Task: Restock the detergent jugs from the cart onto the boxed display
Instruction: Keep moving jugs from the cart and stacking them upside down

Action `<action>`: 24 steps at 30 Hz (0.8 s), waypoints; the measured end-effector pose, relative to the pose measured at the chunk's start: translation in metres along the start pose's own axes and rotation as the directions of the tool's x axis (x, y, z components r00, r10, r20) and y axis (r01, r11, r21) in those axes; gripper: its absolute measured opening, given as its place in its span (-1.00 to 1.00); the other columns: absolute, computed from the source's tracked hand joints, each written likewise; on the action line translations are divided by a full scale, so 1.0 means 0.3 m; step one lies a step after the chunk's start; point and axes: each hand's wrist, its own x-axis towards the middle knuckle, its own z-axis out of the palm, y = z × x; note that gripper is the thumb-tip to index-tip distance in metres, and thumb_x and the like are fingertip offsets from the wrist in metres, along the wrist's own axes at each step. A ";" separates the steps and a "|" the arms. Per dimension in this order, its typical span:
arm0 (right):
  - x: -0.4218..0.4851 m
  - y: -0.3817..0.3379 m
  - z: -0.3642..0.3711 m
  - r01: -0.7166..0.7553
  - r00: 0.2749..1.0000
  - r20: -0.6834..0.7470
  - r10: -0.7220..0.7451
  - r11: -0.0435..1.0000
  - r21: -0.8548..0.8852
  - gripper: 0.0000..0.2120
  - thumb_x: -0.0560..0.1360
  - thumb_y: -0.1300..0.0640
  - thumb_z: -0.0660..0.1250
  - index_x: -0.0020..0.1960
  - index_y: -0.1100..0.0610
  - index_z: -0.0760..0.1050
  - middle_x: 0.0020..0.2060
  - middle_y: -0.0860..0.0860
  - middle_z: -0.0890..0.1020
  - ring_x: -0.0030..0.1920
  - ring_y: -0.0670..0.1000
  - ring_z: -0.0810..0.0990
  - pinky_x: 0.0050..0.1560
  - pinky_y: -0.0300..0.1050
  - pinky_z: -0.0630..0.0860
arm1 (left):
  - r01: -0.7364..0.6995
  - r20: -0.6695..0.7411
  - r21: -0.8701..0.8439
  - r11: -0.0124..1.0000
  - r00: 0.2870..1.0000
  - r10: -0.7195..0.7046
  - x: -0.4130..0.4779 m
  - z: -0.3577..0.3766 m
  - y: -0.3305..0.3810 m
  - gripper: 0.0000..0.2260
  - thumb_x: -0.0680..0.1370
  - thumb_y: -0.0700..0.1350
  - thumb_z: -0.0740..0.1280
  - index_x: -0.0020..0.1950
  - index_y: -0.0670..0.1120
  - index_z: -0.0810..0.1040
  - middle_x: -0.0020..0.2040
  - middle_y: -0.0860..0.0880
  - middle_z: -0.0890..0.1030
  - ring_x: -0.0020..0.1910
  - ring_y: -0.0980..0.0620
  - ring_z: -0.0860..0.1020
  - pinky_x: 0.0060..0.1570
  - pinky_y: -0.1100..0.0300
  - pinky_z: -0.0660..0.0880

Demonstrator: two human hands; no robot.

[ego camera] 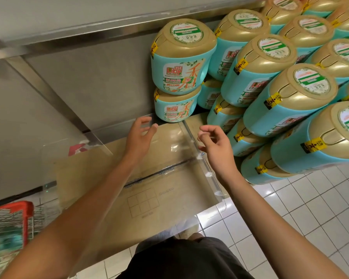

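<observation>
Two teal jugs with gold lids stand stacked at the back of a cardboard box top (149, 190); the upper jug (181, 63) sits on the lower jug (175, 106). Several more of the same jugs (290, 97) are stacked to the right. My left hand (140, 135) hovers over the box just in front of the lower jug, fingers loosely spread, holding nothing. My right hand (214, 143) hangs above a clear plastic divider (201, 158), fingers loosely curled, empty. The cart (10, 224), red-rimmed wire, shows at the lower left with blurred teal goods inside.
A steel-framed grey wall (89, 81) stands behind the box. The clear divider separates the box top from the jug stack on the right. White tiled floor (290, 208) lies below right. My dark shorts (185, 258) and a shoe show at the bottom.
</observation>
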 end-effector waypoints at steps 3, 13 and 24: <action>-0.058 0.010 -0.028 0.002 0.999 0.045 -0.003 1.000 0.031 -0.89 0.66 0.20 0.35 0.16 0.09 0.61 -0.02 0.11 0.65 0.04 -0.01 0.62 0.16 0.07 0.66 | -0.010 0.029 -0.036 0.999 1.000 0.011 -0.099 -0.017 0.025 -0.89 0.66 -0.07 0.41 0.17 0.08 0.58 0.16 0.12 0.66 0.07 0.26 0.60 0.12 0.19 0.53; -0.238 0.067 -0.159 0.057 0.981 0.181 -0.072 0.995 0.085 -0.87 0.66 0.33 0.31 0.11 0.21 0.62 0.01 0.39 0.61 0.01 0.12 0.60 0.11 -0.03 0.64 | 0.009 0.074 -0.175 0.985 0.997 0.004 -0.444 -0.018 0.088 -0.87 0.56 0.08 0.37 0.09 0.20 0.64 0.14 0.19 0.70 0.08 0.19 0.63 0.05 0.22 0.52; -0.416 0.253 -0.479 0.031 0.900 0.433 -0.048 0.998 0.047 -0.86 0.66 0.36 0.30 0.09 0.22 0.62 -0.10 0.34 0.62 -0.06 0.22 0.58 0.12 0.35 0.58 | 0.072 -0.136 -0.207 0.976 0.986 -0.101 -0.998 0.170 0.115 -0.81 0.53 0.17 0.36 0.12 0.23 0.65 0.08 0.05 0.70 0.07 0.00 0.68 0.11 0.03 0.65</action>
